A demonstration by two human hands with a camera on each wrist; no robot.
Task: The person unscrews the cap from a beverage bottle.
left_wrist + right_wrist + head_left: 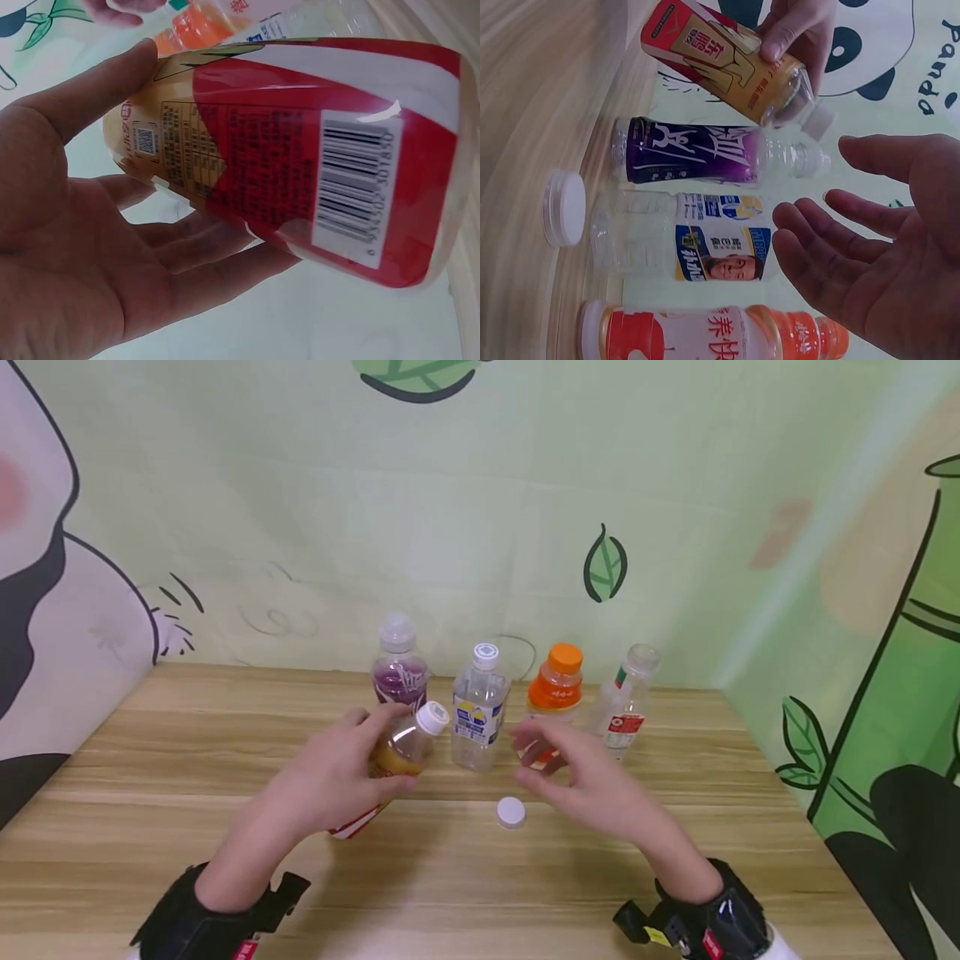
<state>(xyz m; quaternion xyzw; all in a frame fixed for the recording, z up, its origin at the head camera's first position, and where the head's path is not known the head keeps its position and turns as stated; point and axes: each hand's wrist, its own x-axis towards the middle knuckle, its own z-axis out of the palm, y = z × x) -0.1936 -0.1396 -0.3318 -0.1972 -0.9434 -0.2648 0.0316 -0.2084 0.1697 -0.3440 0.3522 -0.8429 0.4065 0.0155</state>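
My left hand (330, 781) grips a bottle (300, 150) with a red and gold label, thumb on one side and fingers on the other. This bottle leans with its white-capped neck to the upper right in the head view; a barcode shows on its side in the left wrist view. My right hand (588, 777) holds nothing, its fingers spread and slightly bent, in front of an orange-capped bottle (566, 668). A loose white cap (512, 812) lies on the wooden table (465, 893) between the hands, also seen in the right wrist view.
Behind the hands several bottles stand in a row: a purple-labelled one (694, 152), a clear one with a blue and yellow label (480, 714), the orange-capped one, and a clear one with a red label (626, 710). A printed cloth backdrop (480, 527) rises behind the table.
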